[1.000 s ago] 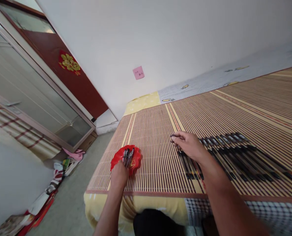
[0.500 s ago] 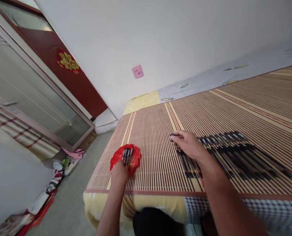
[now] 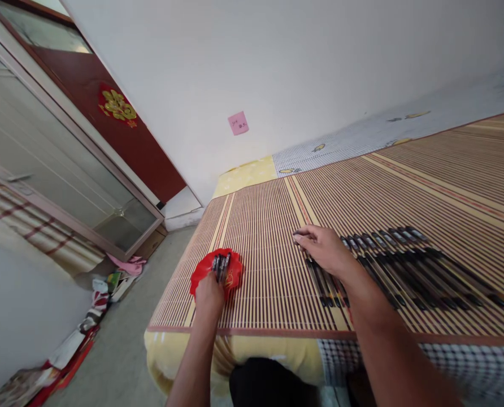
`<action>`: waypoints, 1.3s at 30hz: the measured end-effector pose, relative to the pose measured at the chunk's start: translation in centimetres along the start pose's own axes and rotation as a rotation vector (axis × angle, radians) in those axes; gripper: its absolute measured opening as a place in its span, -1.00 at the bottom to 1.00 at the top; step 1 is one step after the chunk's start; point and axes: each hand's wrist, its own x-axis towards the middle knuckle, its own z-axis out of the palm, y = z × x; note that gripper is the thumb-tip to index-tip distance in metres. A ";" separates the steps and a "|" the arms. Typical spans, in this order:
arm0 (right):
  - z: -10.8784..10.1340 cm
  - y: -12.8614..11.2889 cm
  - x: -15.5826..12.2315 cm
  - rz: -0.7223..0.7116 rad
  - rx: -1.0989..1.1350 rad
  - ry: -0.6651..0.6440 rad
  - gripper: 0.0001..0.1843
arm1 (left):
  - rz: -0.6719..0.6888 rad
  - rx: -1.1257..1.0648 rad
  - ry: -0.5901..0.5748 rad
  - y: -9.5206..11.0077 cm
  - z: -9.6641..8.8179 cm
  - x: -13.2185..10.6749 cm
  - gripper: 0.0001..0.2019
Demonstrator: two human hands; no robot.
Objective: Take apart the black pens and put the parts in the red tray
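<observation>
My left hand (image 3: 209, 296) rests at the near edge of a red dish (image 3: 232, 276) on the bamboo mat (image 3: 269, 226), its fingers curled round a bunch of dark pens (image 3: 220, 265) that lie in the dish. My right hand (image 3: 324, 249) lies on the mat at the left end of a long row of dark pens (image 3: 404, 265). Its fingers are drawn together and pinch one pen tip near the row's left end. The wrist covers part of the row.
The mat covers a bed with a yellow sheet (image 3: 246, 175) along a white wall bearing a pink note (image 3: 238, 122). A glass sliding door (image 3: 44, 164) stands at the left. Clutter (image 3: 103, 294) lies on the floor beside the bed.
My left hand has slid a little forward onto the dish over the pens. The right hand has hardly moved.
</observation>
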 end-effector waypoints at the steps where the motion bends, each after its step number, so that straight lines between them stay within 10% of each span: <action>1: 0.0 -0.1 0.0 0.001 0.003 0.007 -0.76 | 0.003 -0.007 0.010 0.1 -0.2 -0.1 -0.83; 8: 0.0 -0.9 0.2 -0.086 0.289 0.255 -0.80 | 0.004 -0.712 0.169 3.3 -3.2 -2.6 -0.82; 13: -1.4 -2.5 0.2 -0.155 0.597 0.687 -0.88 | -0.030 -1.957 -0.316 8.1 -6.5 -3.8 -0.71; 17: -2.5 -3.0 0.2 -0.132 0.862 0.767 -0.88 | -0.155 -2.300 -0.446 9.9 -6.1 -3.1 -0.72; 22: -2.4 -2.7 0.2 -0.103 0.952 0.716 -0.84 | -0.278 -1.899 -0.167 12.3 -0.5 -3.7 -0.66; 26: -2.0 -2.4 0.2 -0.087 0.940 0.689 -0.83 | -0.008 -1.218 -0.055 15.0 2.7 -5.9 -0.75; 32: -2.1 -2.2 0.4 -0.070 0.896 0.669 -0.83 | 0.237 -0.606 0.043 17.6 2.9 -7.8 -0.54; 39: -1.8 -2.0 0.6 -0.033 0.914 0.642 -0.83 | 0.248 -0.413 -0.042 18.7 3.2 -7.9 -0.42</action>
